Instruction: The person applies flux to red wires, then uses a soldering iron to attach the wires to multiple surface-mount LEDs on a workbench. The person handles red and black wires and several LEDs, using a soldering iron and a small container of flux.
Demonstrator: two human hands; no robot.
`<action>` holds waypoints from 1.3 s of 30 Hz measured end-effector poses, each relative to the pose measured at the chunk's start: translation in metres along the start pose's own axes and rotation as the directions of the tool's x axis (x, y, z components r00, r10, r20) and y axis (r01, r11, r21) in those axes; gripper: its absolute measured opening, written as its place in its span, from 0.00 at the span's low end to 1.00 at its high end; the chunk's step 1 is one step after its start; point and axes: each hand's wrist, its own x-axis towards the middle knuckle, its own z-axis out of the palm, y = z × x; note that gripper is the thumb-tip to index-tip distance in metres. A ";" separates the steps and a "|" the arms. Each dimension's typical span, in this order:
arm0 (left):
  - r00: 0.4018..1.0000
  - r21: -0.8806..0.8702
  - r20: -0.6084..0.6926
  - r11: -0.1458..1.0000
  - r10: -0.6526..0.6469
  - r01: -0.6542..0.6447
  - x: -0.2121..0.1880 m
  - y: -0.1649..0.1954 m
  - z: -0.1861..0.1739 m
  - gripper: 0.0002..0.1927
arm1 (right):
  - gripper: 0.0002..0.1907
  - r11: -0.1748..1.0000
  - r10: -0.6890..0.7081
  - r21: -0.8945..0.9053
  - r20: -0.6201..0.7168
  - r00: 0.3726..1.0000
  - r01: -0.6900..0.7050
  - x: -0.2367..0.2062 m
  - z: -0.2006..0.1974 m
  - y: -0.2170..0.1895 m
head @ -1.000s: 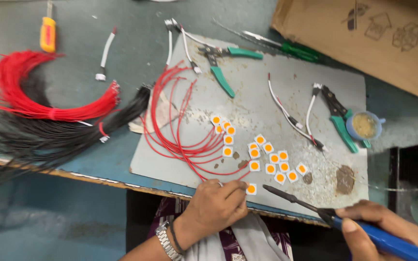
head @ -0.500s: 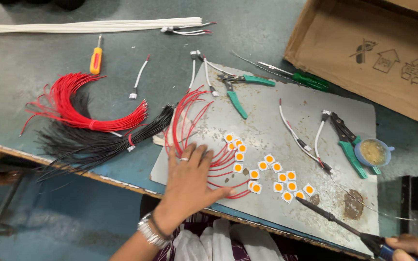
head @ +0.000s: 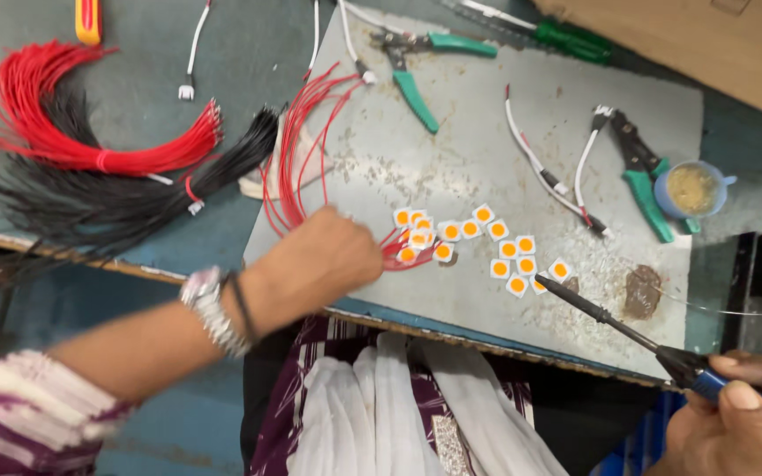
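Grey work plate (head: 487, 167) — left hand (head: 328, 260) on red wires (head: 297, 150) (right hand (head: 734, 423) grips soldering iron (head: 628, 330)).

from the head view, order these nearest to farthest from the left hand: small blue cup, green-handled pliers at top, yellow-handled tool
From the left hand:
1. Green-handled pliers, up and slightly right on the grey mat.
2. Yellow-handled tool, top left corner.
3. Small blue cup, far right by another pair of pliers.

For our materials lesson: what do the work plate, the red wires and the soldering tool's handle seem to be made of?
Work plate: probably sheet metal, dull grey, scratched and flecked with pale residue.
Red wires: thin flexible strands in glossy red insulation, likely plastic; they bend in loose curves.
Soldering iron: dark metal shaft, with a smooth blue handle, apparently plastic, gripped by the right hand.
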 end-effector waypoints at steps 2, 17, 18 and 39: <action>0.999 -0.008 -0.037 1.000 0.002 -0.002 0.013 -0.009 0.000 0.05 | 0.07 0.999 -0.035 0.035 -0.070 0.997 0.038 -0.009 0.006 0.001; 0.851 -0.939 0.010 0.288 -0.525 0.189 0.023 -0.064 0.023 0.15 | 0.21 0.995 -0.098 0.037 0.606 0.790 0.096 0.007 0.196 -0.049; 0.807 -0.978 0.153 0.033 -0.570 0.208 0.023 -0.066 0.017 0.15 | 0.24 0.987 -0.074 -0.056 0.684 0.726 0.153 0.012 0.212 -0.049; 0.717 -0.400 0.249 -0.744 -0.651 -0.536 0.095 0.072 0.058 0.13 | 0.31 0.976 -0.200 0.160 0.426 0.882 0.144 0.030 0.270 -0.049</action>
